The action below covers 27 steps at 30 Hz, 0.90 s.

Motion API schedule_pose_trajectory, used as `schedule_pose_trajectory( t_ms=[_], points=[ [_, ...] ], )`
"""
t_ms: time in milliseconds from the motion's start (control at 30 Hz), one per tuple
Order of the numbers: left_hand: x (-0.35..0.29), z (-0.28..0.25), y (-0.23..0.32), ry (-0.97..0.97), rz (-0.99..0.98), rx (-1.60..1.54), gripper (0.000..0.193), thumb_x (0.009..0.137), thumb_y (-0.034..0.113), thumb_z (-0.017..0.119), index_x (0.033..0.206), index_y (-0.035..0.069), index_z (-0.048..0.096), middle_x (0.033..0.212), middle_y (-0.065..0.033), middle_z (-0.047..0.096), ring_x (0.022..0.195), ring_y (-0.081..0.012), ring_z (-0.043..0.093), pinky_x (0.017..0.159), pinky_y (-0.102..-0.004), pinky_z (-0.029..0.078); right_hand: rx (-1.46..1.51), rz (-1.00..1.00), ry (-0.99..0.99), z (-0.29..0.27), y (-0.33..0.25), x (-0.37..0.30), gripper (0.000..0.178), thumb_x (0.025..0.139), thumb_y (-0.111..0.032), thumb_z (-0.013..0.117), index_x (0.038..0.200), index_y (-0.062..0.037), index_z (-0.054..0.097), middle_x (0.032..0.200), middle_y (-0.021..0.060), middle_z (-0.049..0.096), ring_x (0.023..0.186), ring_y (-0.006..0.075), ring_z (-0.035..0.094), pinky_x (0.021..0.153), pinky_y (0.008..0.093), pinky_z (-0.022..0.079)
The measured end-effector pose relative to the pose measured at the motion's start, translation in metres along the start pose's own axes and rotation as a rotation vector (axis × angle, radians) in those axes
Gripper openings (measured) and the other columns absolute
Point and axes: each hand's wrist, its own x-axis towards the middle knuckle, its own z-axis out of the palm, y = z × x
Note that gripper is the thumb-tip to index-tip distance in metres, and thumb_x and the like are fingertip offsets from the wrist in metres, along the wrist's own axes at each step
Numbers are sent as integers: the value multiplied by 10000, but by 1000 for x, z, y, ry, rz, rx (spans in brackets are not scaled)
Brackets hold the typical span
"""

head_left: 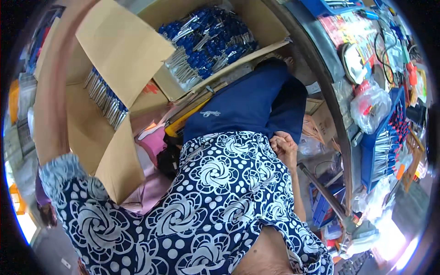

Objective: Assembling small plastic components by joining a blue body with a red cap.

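Stretching the left arm out beside an open box

The left forearm (51, 114) runs along the outer side of the left box (87, 121), whose cardboard flaps stand open. A likely trouble is a snag: the lower flap (120, 167) lies close against the patterned sleeve (91, 201), so a quick pull back could drag it and jolt the box. That jolt might topple the row of blue-and-silver pieces (106, 100) lined up inside, partly hidden by the upper flap (123, 48). Just beside it, the right box (270, 18) carries a loose heap (208, 43) of similar pieces, lying at mixed angles; a knock from the knee of the navy trousers (238, 103), close to its near edge, could shift the pile, and pieces lifted from it may catch on one another.

As for the grip, the left hand lies outside the view, so whether it is spread, pressed together or pinching something cannot be told. The right hand (284, 145) rests at the lap against the trousers, its fingers folded inward in a loose fist. No piece shows between them, though the palm is hidden and could conceal something small.
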Motion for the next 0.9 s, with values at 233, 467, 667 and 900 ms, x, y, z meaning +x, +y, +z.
schedule_pose_trajectory(
  t_ms=[233,467,667,900],
  points=[
    [54,95,20,-517,55,230,195,735,45,499,903,-21,572,813,-112,612,646,-172,571,576,-262,469,126,-76,2,-6,11,-3,230,764,13,503,987,57,478,790,144,577,618,122,518,551,188,430],
    [25,254,-35,-722,-228,314,217,755,141,440,916,71,568,1003,-167,569,957,-331,536,776,-412,451,214,-51,34,12,18,-13,256,761,3,514,1004,68,468,793,155,584,599,130,537,535,190,439],
    [-64,336,-87,-775,-649,121,291,760,166,500,1032,73,546,1080,-194,533,1004,-356,511,836,-423,420,232,29,60,14,15,-28,244,785,8,472,1019,73,445,822,173,578,641,165,544,579,226,454],
    [-127,368,-84,-491,-957,-25,259,721,174,555,959,72,567,1022,-205,541,949,-372,525,787,-447,432,250,168,218,30,1,-50,230,764,28,490,992,61,474,788,167,576,608,146,546,565,213,475]
  ],
)
